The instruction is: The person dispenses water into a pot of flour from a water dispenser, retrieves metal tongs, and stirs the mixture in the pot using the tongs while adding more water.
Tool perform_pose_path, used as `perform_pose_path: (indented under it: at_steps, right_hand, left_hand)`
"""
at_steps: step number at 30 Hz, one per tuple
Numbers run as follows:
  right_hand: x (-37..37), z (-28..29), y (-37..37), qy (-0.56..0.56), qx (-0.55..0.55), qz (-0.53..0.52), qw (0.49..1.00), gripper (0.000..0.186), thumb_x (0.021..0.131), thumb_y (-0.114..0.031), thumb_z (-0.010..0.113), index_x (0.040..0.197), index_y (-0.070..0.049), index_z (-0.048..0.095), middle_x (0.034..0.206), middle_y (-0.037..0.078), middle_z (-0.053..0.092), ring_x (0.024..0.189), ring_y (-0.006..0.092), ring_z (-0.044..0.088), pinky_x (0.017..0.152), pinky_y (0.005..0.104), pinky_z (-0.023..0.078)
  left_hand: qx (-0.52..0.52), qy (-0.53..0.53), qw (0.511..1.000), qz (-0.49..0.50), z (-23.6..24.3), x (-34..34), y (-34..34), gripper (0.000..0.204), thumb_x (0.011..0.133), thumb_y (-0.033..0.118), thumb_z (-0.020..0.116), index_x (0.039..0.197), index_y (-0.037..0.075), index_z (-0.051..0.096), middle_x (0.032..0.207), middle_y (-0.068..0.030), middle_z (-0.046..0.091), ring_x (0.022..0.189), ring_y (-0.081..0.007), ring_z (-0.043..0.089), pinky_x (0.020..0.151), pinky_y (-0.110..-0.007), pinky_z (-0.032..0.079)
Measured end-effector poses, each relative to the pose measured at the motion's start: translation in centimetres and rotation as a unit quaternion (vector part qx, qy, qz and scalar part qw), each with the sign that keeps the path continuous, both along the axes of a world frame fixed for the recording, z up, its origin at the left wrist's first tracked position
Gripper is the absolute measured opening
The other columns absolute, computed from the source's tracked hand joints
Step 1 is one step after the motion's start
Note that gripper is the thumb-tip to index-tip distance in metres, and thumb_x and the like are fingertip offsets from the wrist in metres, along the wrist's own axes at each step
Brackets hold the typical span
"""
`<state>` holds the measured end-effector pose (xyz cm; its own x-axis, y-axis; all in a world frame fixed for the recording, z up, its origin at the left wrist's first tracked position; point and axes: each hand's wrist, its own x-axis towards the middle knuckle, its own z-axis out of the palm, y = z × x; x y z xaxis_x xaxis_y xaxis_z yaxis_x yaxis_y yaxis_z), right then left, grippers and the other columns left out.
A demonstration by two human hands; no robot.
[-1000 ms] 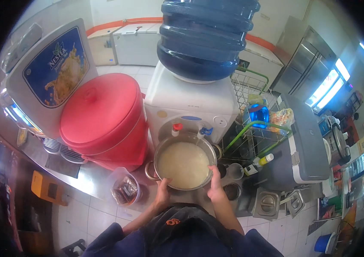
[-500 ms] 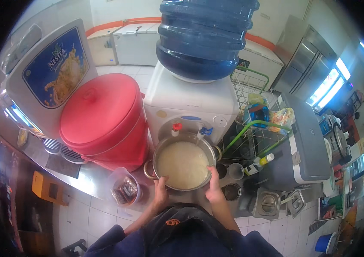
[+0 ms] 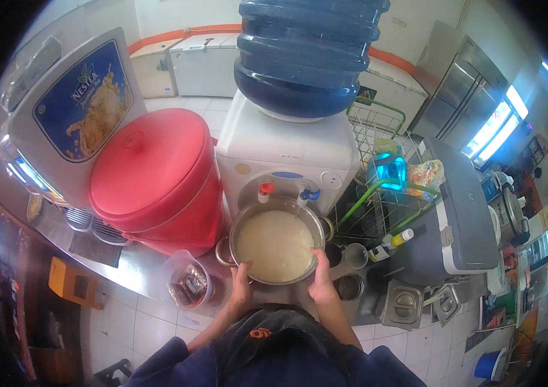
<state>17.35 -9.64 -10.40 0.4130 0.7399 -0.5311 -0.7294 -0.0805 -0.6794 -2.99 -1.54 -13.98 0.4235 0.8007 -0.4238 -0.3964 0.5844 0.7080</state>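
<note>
A wide metal pot (image 3: 288, 284) filled with cloudy, whitish liquid (image 3: 273, 245) stands on the steel counter, under the taps of a white water dispenser (image 3: 283, 145). My left hand (image 3: 241, 287) grips the pot's near left side, thumb up at the rim. On the near right side my right hand (image 3: 320, 278) holds the rim the same way. The fingers beneath are partly hidden. A loop handle (image 3: 224, 252) sticks out at the pot's left, free of my hand. Above the pot are a red tap (image 3: 265, 189) and a blue tap (image 3: 309, 195); no stream shows from either.
Left of the pot stands a large red lidded container (image 3: 151, 180), with a clear tub of packets (image 3: 188, 284) before it. A big blue water bottle (image 3: 306, 58) tops the dispenser. At right are a wire basket (image 3: 377, 193), a yellow-capped bottle (image 3: 395, 243) and a grey cooler box (image 3: 461, 213).
</note>
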Motion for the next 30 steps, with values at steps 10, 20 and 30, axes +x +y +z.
perform_pose_path:
  at_steps: [10, 20, 30]
  right_hand:
    - [0.3, -0.8, -0.1, 0.018, -0.015, 0.004, 1.0, 0.058, 0.084, -0.05, 0.064, 0.132, -0.02, 0.056, 0.126, 0.002, 0.061, 0.116, 0.0196, 0.055, 0.092, 0.0392, 0.043]
    - [-0.3, -1.0, 0.4, -0.053, 0.04, -0.063, 0.996, 0.051, 0.092, -0.038, 0.063, 0.131, -0.006, 0.058, 0.127, 0.007, 0.064, 0.115, 0.02, 0.058, 0.097, 0.0358, 0.045]
    - [2.1, 8.2, 7.0, -0.699, 0.054, -0.145, 0.698, 0.043, 0.09, -0.012, 0.071, 0.129, 0.001, 0.059, 0.1, 0.011, 0.065, 0.089, 0.0197, 0.06, 0.078, 0.0334, 0.049]
  left_hand:
    - [0.004, -0.016, 1.0, -0.014, -1.2, -0.1, 0.3, 0.083, 0.086, 0.042, 0.063, 0.155, 0.021, 0.021, 0.147, -0.0142, 0.037, 0.136, -0.0343, 0.04, 0.11, -0.047, 0.036]
    - [-0.031, 0.018, 0.999, 0.002, 1.8, 0.4, 0.0, 0.085, 0.086, 0.045, 0.063, 0.154, 0.024, 0.018, 0.151, -0.0155, 0.031, 0.136, -0.0401, 0.039, 0.097, -0.066, 0.044]
    - [-0.038, 0.05, 0.998, 0.026, 3.2, 0.7, -0.1, 0.075, 0.086, 0.043, 0.061, 0.149, 0.021, 0.026, 0.146, -0.0149, 0.037, 0.131, -0.0377, 0.043, 0.098, -0.059, 0.045]
